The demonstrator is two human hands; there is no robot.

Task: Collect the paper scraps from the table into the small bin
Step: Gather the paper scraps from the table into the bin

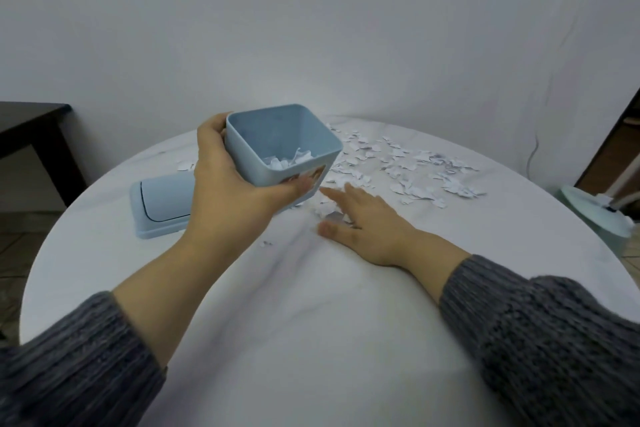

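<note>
Left of the small bin [313,139], a blue lid [161,204] lies on the tabletop [311,322]. The left hand [228,180] grips the tilted bin. Right of it, the right hand [367,218] rests flat, fingers straight, on scattered paper scraps [415,177].

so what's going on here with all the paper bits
A person is clearing torn paper off a round white table. The left hand grips a blue bin, held tilted, with a few pieces already inside. The right hand lies flat on the table beside it, fingers over a small cluster of scraps. Most scraps are still scattered across the far side. The lid lies on the table to the left.
</note>
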